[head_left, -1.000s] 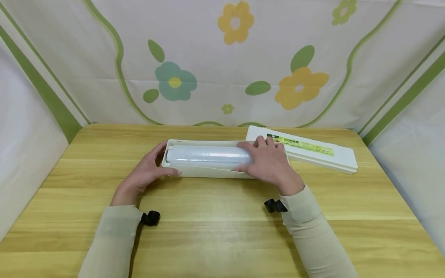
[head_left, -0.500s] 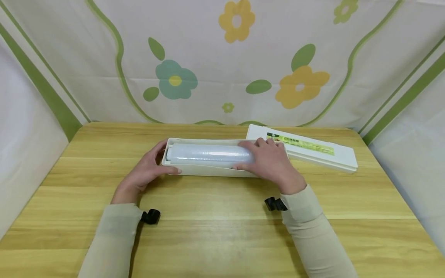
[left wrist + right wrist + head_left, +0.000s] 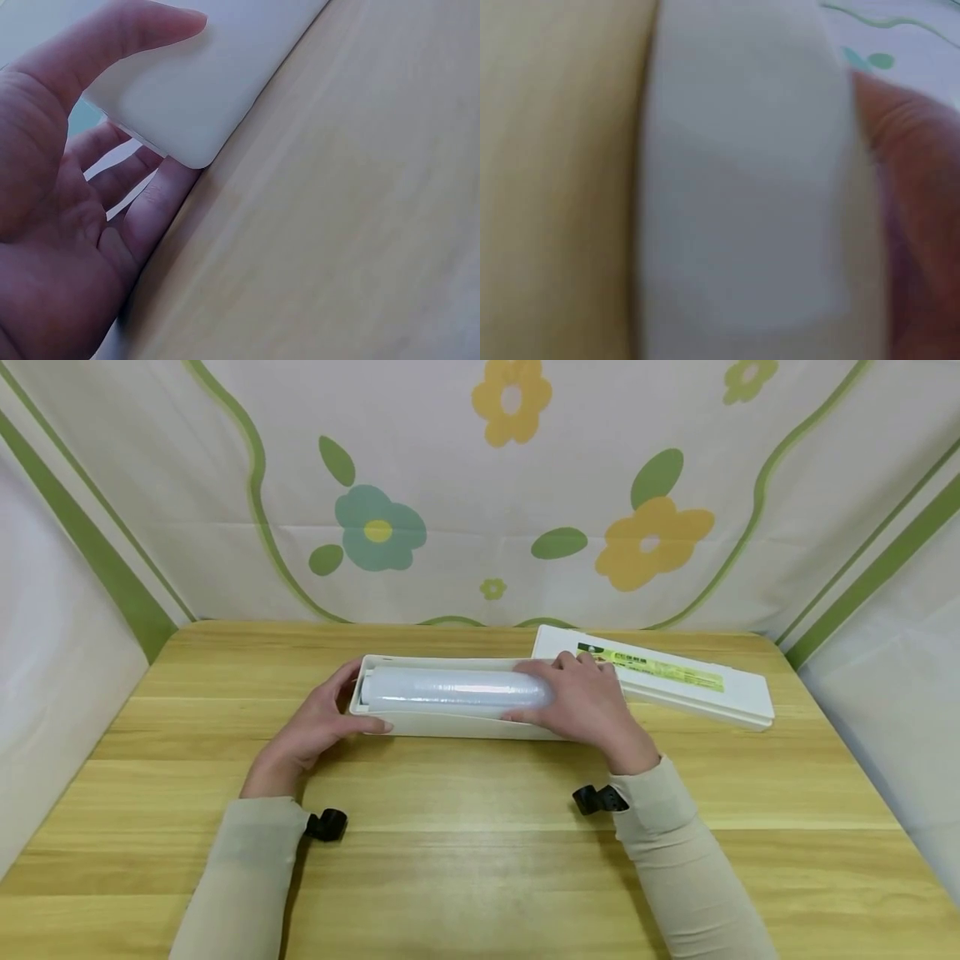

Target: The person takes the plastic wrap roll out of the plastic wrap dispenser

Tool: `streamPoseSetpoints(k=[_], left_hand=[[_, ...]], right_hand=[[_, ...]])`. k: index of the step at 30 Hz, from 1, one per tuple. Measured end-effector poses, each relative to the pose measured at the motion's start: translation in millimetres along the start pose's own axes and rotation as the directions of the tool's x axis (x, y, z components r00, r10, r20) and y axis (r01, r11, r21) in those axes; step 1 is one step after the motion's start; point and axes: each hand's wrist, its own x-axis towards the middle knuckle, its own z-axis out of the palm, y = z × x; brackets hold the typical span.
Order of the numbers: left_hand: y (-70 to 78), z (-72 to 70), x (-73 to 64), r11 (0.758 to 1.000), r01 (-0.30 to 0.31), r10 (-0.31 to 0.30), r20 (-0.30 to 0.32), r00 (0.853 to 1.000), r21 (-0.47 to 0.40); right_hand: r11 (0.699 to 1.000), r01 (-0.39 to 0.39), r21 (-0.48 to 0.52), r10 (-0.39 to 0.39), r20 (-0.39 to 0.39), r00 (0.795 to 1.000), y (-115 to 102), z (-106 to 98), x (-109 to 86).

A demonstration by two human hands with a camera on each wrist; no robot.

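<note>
Only the head view is shifting slightly since the earlier frame. Under the long white open plastic box (image 3: 450, 727), a yellow wood-grain table (image 3: 465, 860) is spreading; behind the box, a white flower-printed cloth (image 3: 480, 510) is hanging. Inside the box, a shiny pale film roll (image 3: 450, 687) is lying, its right end hiding beneath the right hand (image 3: 585, 702). That grip is curling half closed round the roll; the left hand (image 3: 318, 727) is clasping the box's left end, thumb in front, fingers behind.
</note>
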Motion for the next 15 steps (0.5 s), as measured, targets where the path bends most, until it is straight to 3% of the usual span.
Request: streamPoseSetpoints(k=[10, 15], left_hand=[[0.1, 1.1, 0.8, 1.0, -0.009, 0.01, -0.005, 1.0, 0.024], [0.9, -0.2, 0.8, 0.999, -0.013, 0.013, -0.004, 1.0, 0.033]], right_hand=[[0.998, 0.048, 0.036, -0.04, -0.208, 0.977, 9, 15, -4.8], [0.994, 0.105, 0.039, -0.087, -0.318, 0.944, 10, 17, -5.4]])
